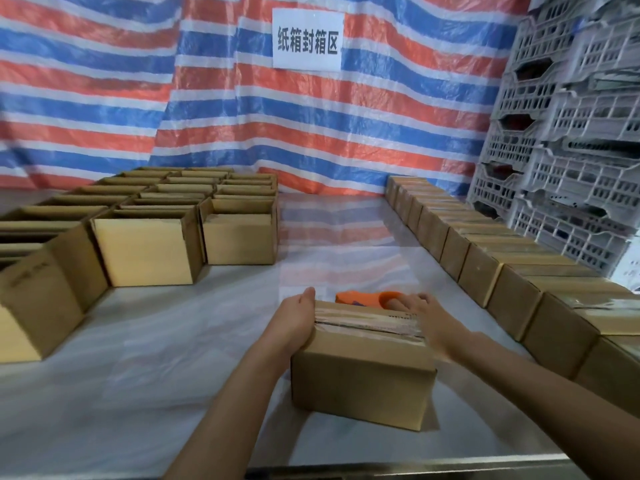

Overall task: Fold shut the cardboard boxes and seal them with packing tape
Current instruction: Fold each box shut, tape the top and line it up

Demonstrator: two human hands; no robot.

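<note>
A small closed cardboard box (360, 375) sits on the table in front of me, with clear packing tape (370, 325) running along its top seam. My left hand (294, 320) presses flat against the box's left end. My right hand (429, 320) lies with straight fingers against the right end, by the tape's end. An orange tape dispenser (363, 298) lies on the table just behind the box, partly hidden by it and by my right fingers.
Several open-topped cardboard boxes (149, 251) stand in rows at the left. A line of taped boxes (485, 271) runs along the right side. Grey plastic crates (568, 150) are stacked at the far right. The table (173, 358) has a metal front edge.
</note>
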